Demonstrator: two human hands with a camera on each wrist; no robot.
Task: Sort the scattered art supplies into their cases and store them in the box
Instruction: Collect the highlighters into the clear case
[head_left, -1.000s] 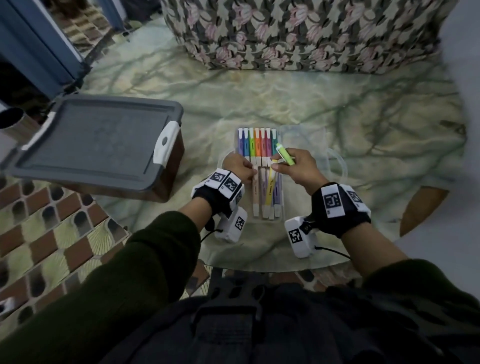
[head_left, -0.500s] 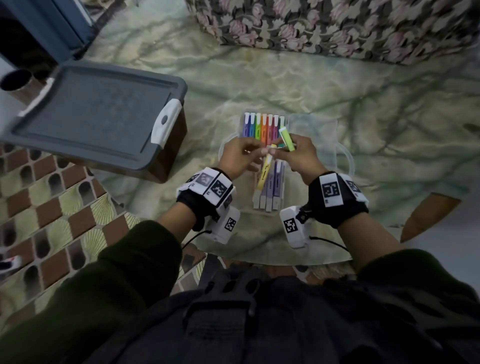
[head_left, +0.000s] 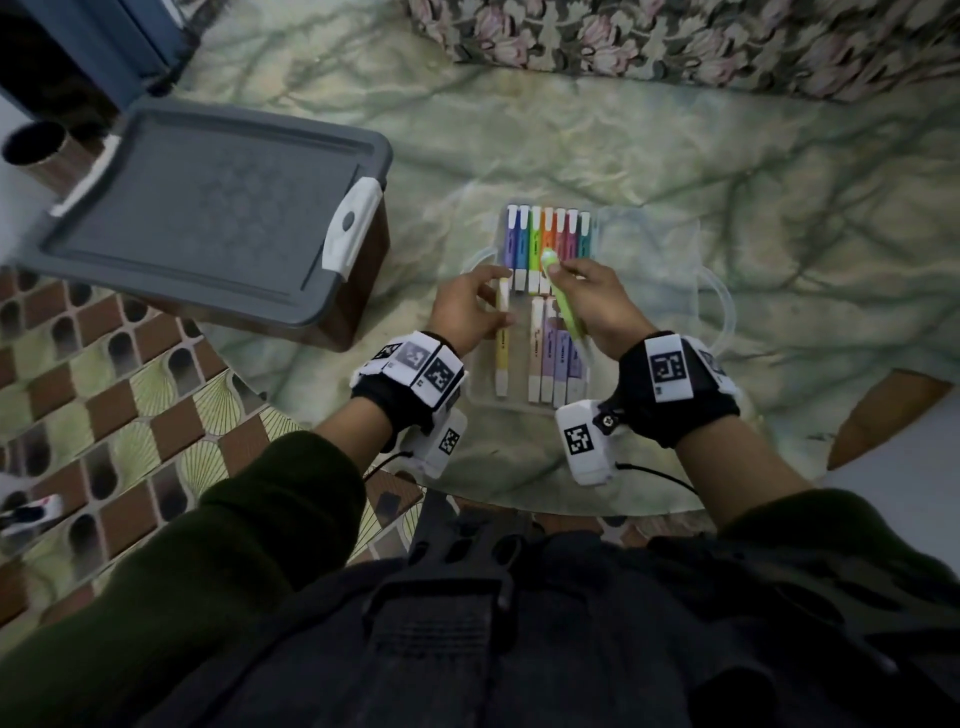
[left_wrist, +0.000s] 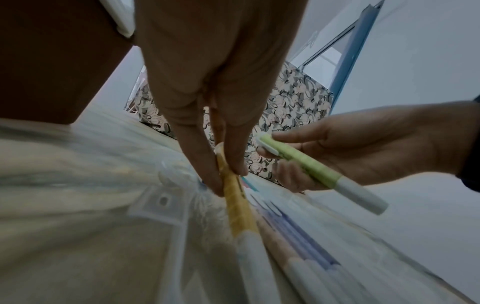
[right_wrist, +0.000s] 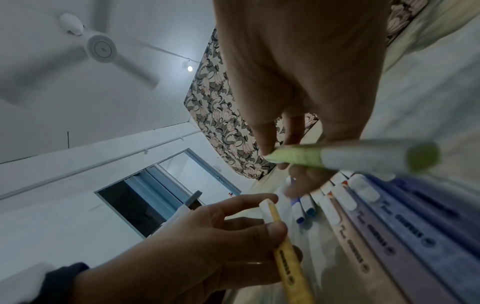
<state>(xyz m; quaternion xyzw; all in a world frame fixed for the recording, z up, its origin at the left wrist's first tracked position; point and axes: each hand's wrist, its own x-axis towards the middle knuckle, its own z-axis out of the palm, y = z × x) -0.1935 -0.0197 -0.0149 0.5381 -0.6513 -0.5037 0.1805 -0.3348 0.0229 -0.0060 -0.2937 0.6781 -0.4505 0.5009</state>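
Observation:
A clear plastic case (head_left: 649, 291) lies open on the marbled table, with a far row of bright markers (head_left: 545, 234) and a near row of pastel markers (head_left: 558, 358). My left hand (head_left: 498, 296) pinches a yellow marker (head_left: 501, 340) and holds it low at the left end of the near row; the left wrist view shows thumb and fingers closed round the yellow marker (left_wrist: 235, 197). My right hand (head_left: 558, 270) grips a light green marker (head_left: 566, 309) above the rows, clear of the case. The green marker (right_wrist: 337, 158) crosses the right wrist view.
A brown storage box with a grey lid (head_left: 208, 208) and white latch (head_left: 350, 228) stands at the table's left edge. A floral sofa (head_left: 675, 36) runs along the far side. Patterned floor tiles (head_left: 104, 405) lie below left.
My left hand has carried the yellow marker from a tilt over the middle of the case to the left end of the near row. The green marker in my right hand has swung back towards my wrist.

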